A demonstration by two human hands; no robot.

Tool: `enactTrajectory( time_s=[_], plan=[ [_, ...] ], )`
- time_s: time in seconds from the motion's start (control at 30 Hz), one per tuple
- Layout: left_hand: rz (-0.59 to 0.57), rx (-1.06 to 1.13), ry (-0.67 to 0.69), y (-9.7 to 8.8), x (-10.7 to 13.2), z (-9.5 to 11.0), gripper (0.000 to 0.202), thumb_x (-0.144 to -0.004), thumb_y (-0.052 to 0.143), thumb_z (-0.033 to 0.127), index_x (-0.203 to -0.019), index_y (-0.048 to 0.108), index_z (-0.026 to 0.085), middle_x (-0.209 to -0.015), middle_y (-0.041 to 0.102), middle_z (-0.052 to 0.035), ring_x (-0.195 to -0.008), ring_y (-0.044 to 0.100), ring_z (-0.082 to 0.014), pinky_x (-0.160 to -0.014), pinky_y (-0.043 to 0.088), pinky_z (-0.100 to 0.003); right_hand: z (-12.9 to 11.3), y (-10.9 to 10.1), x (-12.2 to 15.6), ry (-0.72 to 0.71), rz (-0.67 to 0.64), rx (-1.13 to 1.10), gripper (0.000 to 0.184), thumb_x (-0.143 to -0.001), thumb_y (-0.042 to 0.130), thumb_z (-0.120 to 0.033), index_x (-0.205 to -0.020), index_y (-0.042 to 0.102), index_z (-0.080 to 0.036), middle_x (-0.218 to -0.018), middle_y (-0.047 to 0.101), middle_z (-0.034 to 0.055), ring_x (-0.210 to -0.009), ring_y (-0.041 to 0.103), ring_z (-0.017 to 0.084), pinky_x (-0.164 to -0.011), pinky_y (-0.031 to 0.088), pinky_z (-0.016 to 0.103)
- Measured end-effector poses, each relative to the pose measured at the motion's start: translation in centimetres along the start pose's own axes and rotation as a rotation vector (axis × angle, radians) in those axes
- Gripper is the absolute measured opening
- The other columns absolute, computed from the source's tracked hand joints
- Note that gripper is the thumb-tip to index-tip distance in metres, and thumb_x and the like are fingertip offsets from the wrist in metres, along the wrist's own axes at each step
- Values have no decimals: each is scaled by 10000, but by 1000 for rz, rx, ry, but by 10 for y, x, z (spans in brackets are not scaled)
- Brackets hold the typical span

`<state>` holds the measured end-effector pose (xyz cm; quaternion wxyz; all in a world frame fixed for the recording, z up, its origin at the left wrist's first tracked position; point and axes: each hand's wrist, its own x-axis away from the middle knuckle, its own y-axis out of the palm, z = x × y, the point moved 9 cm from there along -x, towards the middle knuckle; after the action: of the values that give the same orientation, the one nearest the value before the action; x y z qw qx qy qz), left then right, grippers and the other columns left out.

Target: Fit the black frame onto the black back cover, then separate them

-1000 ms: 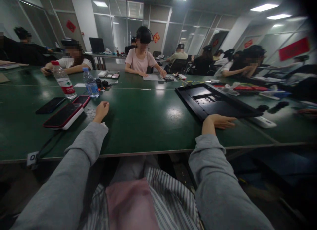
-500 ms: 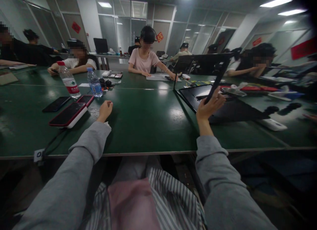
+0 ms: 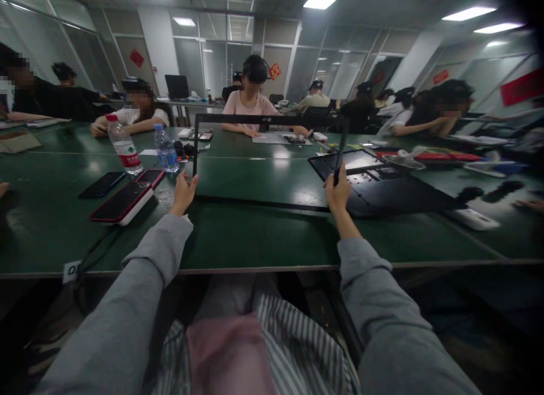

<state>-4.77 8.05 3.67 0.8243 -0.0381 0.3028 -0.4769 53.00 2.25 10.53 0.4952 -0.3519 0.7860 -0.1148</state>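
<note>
A thin black rectangular frame [image 3: 272, 119] stands upright on the green table [image 3: 263, 236] in front of me, its lower edge on the tabletop. My left hand [image 3: 183, 194] grips its left side bar near the bottom. My right hand [image 3: 338, 192] is closed on its right side bar. Through the frame I see the table and a person opposite. A flat black panel [image 3: 382, 185] lies on the table just right of my right hand.
Left of my left hand lie a red-and-white cased phone [image 3: 121, 203], a smaller red phone [image 3: 150, 177] and a black phone [image 3: 101, 184]. Two water bottles [image 3: 123, 147] stand behind them. Several people sit around the far tables. A white device [image 3: 474, 219] lies at the right.
My right hand lifted the black frame off the black panel and swung it left to stand upright in front of me. My left hand rose from the table and took its left bar.
</note>
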Motion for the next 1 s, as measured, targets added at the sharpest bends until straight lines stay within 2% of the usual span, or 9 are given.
enactTrajectory(
  time_s=[0.13, 0.3, 0.4, 0.5, 0.6, 0.7, 0.77, 0.83, 1.0],
  plan=[
    [-119, 22, -74, 13, 3, -2, 362, -1061, 586, 459, -1266, 655, 168, -1062, 760, -109, -821, 726, -221, -863, 572, -360, 35, 29, -2, 145, -52, -176, 740, -950, 591, -475, -1618, 518, -165, -1159, 789, 170, -1095, 753, 361, -1037, 570, 513],
    [-122, 119, -276, 11, 9, -11, 99, -923, 640, 269, -939, 660, 173, -781, 671, -22, -555, 530, -133, -566, 434, -258, 76, 70, 2, 364, -238, -314, 717, -781, 754, -375, -1438, 557, -163, -1042, 766, 122, -963, 743, 311, -933, 614, 490],
    [-138, 169, -325, 9, 10, -11, 102, -811, 718, 241, -801, 639, 177, -653, 589, 14, -522, 480, -116, -542, 397, -244, 80, 84, 9, 442, -362, -506, 680, -720, 761, -298, -1359, 557, -190, -994, 750, 69, -857, 731, 241, -847, 638, 416],
    [-161, 135, -334, 6, 6, -13, 144, -725, 782, 245, -746, 654, 182, -587, 557, 21, -557, 527, -142, -595, 446, -260, 67, 88, 13, 411, -480, -662, 570, -663, 759, -207, -1219, 638, -234, -1105, 768, 60, -1008, 756, 230, -957, 637, 405],
    [-231, -41, -271, 6, 2, -12, 96, -751, 752, 266, -792, 732, 181, -683, 677, -42, -701, 654, -216, -705, 518, -311, 66, 87, 12, 386, -496, -636, 425, -656, 754, -156, -1075, 712, -216, -1129, 783, 79, -1172, 749, 268, -1124, 576, 467],
    [-262, -349, -81, 8, 1, -2, 232, -857, 679, 296, -983, 836, 180, -976, 810, -130, -995, 739, -309, -898, 546, -372, 76, 83, 6, 373, -380, -513, 384, -675, 755, -138, -1056, 763, -191, -1133, 804, 107, -1256, 730, 315, -1212, 503, 544],
    [-256, -505, -6, 11, 3, 3, 324, -921, 637, 324, -1111, 853, 174, -1150, 816, -168, -1150, 727, -340, -995, 532, -391, 83, 83, 3, 353, -308, -432, 428, -680, 749, -129, -1103, 786, -182, -1171, 813, 117, -1275, 729, 332, -1217, 496, 580],
    [-266, -596, 19, 15, 5, 3, 378, -964, 608, 354, -1191, 847, 169, -1231, 802, -181, -1204, 713, -345, -1026, 529, -394, 86, 85, 3, 328, -284, -371, 463, -687, 727, -112, -1139, 798, -177, -1192, 818, 121, -1265, 740, 335, -1201, 516, 588],
    [-357, -686, 27, 25, 11, -5, 418, -1015, 557, 390, -1222, 841, 162, -1237, 781, -194, -1190, 707, -362, -1025, 541, -428, 85, 87, 6, 288, -297, -233, 509, -714, 660, -53, -1191, 800, -164, -1197, 824, 131, -1264, 750, 328, -1187, 536, 563]
  ],
)
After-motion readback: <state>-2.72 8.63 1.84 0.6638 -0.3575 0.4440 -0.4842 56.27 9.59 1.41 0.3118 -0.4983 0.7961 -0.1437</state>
